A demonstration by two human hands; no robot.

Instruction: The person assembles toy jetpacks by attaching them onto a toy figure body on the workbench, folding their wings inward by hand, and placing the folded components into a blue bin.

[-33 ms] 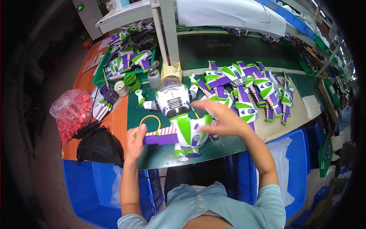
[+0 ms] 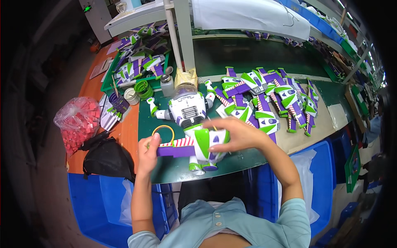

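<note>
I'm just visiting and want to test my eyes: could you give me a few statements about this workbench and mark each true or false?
1. The left hand holds a purple wing piece with red and white stripes. True.
2. The right hand lies flat on the table, away from the toy. False: it grips the green and white toy figure.
3. A pile of wing parts lies right of the toy. True.
4. The clear bag holds green pieces. False: they are red.
</note>
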